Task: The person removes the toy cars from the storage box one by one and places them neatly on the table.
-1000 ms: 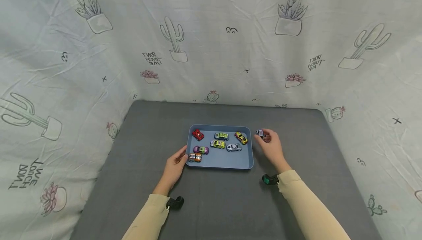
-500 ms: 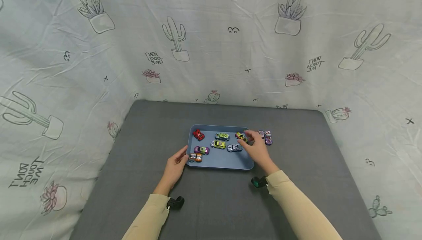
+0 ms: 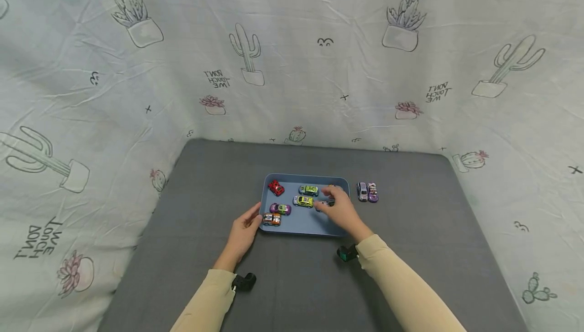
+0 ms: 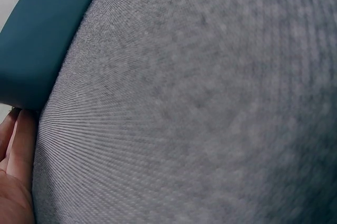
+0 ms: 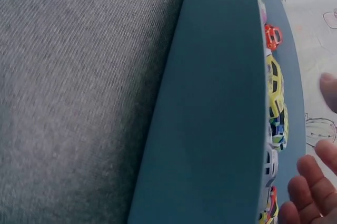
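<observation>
My left hand (image 3: 241, 233) touches the left wall of a blue tray (image 3: 296, 228) with its fingertips and thumb; in the left wrist view its fingers (image 4: 22, 147) lie straight against the tray's corner. My right hand (image 3: 343, 214) hovers over the tray's right half, thumb and fingers apart, holding nothing. Beneath it, a silver toy car (image 5: 271, 163) and a yellow-red toy car (image 5: 271, 205) are partly hidden in the head view. A yellow toy car (image 3: 303, 201) and a green toy car (image 3: 308, 190) lie just left of its fingertips.
A red toy car (image 3: 276, 187), a purple-green one (image 3: 280, 209) and an orange one (image 3: 271, 219) lie in the tray's left part. Right of the tray, a white-and-dark toy car (image 3: 362, 191) and a purple one (image 3: 372, 192) stand side by side on the grey table (image 3: 292, 281).
My right hand has let go of the white-and-dark car beside the purple one and moved left over the tray. My left hand has stayed at the tray's left side.
</observation>
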Tool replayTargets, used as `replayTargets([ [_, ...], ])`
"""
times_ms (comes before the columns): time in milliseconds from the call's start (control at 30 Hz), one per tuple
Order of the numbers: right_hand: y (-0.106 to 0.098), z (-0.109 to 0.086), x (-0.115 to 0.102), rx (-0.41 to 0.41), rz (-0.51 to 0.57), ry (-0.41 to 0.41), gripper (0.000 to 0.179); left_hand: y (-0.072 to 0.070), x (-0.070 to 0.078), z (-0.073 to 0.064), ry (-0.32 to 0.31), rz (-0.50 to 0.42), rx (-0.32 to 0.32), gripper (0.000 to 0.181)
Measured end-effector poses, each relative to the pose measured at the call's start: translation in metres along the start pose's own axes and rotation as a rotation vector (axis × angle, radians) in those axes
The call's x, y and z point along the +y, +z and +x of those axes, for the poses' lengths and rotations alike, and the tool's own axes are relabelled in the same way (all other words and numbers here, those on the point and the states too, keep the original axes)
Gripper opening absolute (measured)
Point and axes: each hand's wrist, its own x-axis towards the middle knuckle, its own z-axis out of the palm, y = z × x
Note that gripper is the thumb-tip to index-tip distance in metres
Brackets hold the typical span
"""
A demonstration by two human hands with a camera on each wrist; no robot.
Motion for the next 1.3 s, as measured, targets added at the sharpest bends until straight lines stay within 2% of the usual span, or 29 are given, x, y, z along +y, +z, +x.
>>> replayTargets([
  [133,0.001,0.000,0.003,-0.005,-0.055,-0.008,0.058,-0.002,0.020,-0.006,-0.003,0.017,-0.018,0.044],
  [467,0.003,-0.002,0.004,-0.017,-0.197,-0.050,0.059,-0.004,0.019,-0.007,0.008,0.012,-0.033,0.044],
  [733,0.004,-0.005,0.002,-0.014,-0.264,-0.067,0.050,-0.005,0.018,-0.008,-0.011,0.021,-0.033,0.045],
  [1067,0.007,-0.009,0.000,-0.026,-0.361,-0.035,0.035,-0.005,0.016,-0.008,0.023,0.033,-0.021,0.043],
  [1233,0.009,-0.011,-0.002,-0.031,-0.416,-0.029,0.031,-0.006,0.015,-0.008,0.012,0.042,-0.021,0.043],
  [1300,0.009,-0.012,-0.002,-0.029,-0.432,-0.034,0.030,-0.006,0.010,-0.006,0.006,0.040,-0.020,0.043],
])
